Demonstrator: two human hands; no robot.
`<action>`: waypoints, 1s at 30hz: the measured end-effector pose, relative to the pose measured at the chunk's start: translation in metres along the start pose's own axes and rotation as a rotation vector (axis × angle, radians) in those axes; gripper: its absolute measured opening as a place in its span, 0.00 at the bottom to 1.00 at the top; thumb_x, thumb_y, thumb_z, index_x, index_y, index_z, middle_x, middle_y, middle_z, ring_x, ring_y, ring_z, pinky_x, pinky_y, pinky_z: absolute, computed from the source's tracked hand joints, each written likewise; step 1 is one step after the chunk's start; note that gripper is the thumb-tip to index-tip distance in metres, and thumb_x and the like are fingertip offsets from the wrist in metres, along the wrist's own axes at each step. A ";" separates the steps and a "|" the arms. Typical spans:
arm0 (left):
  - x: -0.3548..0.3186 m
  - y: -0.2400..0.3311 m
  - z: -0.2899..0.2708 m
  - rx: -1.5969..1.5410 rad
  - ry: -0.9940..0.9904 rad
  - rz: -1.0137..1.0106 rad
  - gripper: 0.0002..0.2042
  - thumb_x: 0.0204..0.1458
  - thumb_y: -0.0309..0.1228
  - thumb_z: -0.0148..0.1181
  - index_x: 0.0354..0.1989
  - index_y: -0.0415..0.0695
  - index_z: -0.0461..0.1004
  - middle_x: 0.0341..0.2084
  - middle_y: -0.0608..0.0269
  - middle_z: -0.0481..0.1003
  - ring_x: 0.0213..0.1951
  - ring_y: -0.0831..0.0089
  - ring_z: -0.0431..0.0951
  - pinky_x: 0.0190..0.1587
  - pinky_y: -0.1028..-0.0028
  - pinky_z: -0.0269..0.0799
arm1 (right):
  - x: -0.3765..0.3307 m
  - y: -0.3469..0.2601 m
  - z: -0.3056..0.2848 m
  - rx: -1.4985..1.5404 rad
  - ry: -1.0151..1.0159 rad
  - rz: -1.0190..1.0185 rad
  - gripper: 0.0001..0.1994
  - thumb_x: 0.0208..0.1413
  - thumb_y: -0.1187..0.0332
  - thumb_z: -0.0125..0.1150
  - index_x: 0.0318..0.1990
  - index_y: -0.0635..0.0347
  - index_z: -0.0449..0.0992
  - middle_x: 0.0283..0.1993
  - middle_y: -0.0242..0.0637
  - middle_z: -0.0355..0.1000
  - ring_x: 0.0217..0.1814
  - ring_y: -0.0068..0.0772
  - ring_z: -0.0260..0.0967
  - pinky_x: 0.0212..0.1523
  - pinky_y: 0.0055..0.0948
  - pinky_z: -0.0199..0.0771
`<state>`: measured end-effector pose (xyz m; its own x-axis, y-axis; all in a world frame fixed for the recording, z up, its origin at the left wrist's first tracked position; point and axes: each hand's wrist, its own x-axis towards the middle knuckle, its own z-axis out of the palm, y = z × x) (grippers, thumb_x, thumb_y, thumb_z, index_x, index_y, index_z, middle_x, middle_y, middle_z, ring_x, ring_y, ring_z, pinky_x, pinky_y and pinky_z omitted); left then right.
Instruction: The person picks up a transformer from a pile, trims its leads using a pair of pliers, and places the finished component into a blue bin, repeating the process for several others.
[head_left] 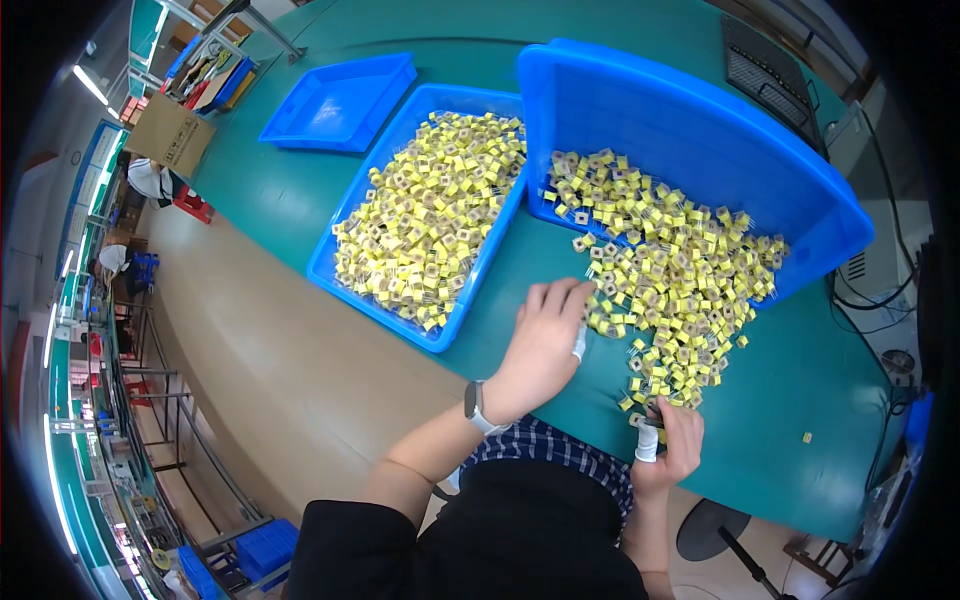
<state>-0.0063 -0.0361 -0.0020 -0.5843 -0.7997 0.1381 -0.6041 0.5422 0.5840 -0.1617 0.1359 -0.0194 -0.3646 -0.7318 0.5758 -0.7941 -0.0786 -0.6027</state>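
Head view shows the left hand (pixel 545 345) lying flat, fingers spread, on the yellow parts (pixel 670 290) spilled from the tipped bin (pixel 700 130) onto the green table (pixel 780 440), while the right hand (pixel 675 445) pinches 1 part at the pile's near edge.

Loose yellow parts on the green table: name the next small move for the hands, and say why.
Probably the left hand sweeps a few yellow parts from the heap's near edge toward the right hand. The left fingers already rest there, and the right hand pinches at the heap's lower tip.
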 end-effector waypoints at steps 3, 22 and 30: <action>-0.013 0.004 0.007 -0.137 -0.024 0.068 0.30 0.45 0.11 0.56 0.62 0.40 0.72 0.58 0.49 0.70 0.58 0.45 0.69 0.64 0.55 0.67 | 0.000 -0.001 0.001 0.010 0.000 0.008 0.15 0.52 0.76 0.68 0.48 0.70 0.83 0.34 0.43 0.80 0.36 0.45 0.75 0.44 0.38 0.73; -0.037 -0.009 -0.009 -0.155 0.060 0.016 0.18 0.52 0.23 0.70 0.53 0.45 0.80 0.47 0.58 0.80 0.52 0.54 0.77 0.56 0.59 0.74 | 0.004 -0.015 -0.017 0.103 -0.135 0.186 0.16 0.56 0.73 0.68 0.51 0.70 0.82 0.42 0.46 0.79 0.43 0.47 0.76 0.50 0.39 0.75; -0.047 0.002 -0.003 -0.698 0.096 -0.210 0.13 0.54 0.20 0.71 0.48 0.40 0.80 0.44 0.59 0.77 0.48 0.65 0.81 0.48 0.66 0.79 | -0.008 -0.007 -0.019 0.143 -0.032 0.207 0.16 0.55 0.78 0.67 0.52 0.71 0.82 0.39 0.46 0.81 0.41 0.44 0.77 0.47 0.36 0.76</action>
<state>0.0214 0.0017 -0.0046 -0.4246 -0.9052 0.0179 -0.1939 0.1103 0.9748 -0.1626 0.1552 -0.0091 -0.4951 -0.7630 0.4157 -0.6265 -0.0180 -0.7792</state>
